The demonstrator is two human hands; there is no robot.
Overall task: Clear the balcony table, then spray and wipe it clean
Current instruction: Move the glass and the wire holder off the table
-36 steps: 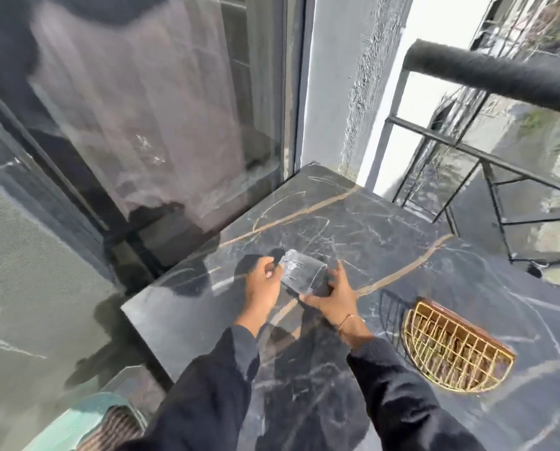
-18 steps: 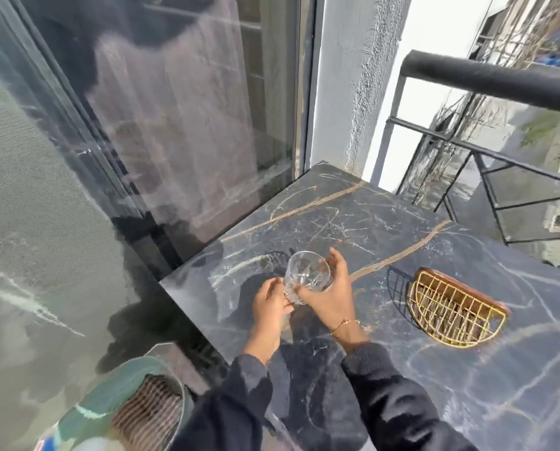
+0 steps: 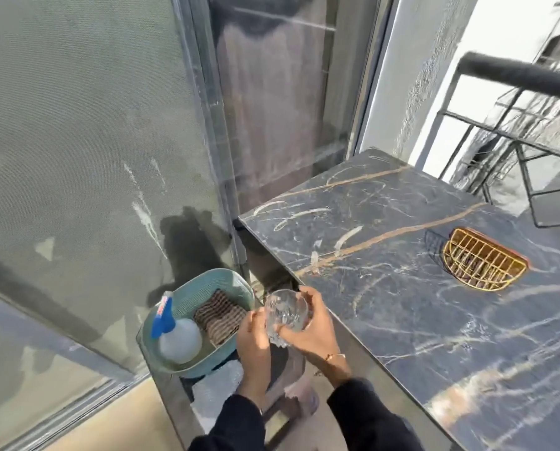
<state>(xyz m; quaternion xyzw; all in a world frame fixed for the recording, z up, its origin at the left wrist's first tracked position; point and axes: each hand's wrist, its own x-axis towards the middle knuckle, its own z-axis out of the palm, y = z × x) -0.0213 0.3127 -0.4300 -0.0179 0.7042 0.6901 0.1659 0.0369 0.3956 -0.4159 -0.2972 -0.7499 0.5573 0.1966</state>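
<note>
Two hands are wrapped round a clear glass [image 3: 286, 312], which is held off the near left edge of the balcony table [image 3: 402, 288], clear of the marble top and over the gap beside it. The right hand [image 3: 308, 330] is curled about the glass from the table side, and the left hand [image 3: 252, 333] is closed on it from the other side.

Clearing appears to be the step in hand: the glass has been taken off the top, and one gold wire basket [image 3: 485, 263] is left on it, toward the far right edge. Next, a resting place for the glass is called for, probably on the low dark stand beside the teal tub [image 3: 187, 297].

Little room is offered there. The tub is filled by a spray bottle [image 3: 177, 333] and a folded striped cloth [image 3: 218, 315], and only a narrow strip of the stand is seen free in front of it. The table's sharp corner lies just beside the glass, so a knock is a risk. Wide bare marble is available for wiping once the basket is lifted.
</note>
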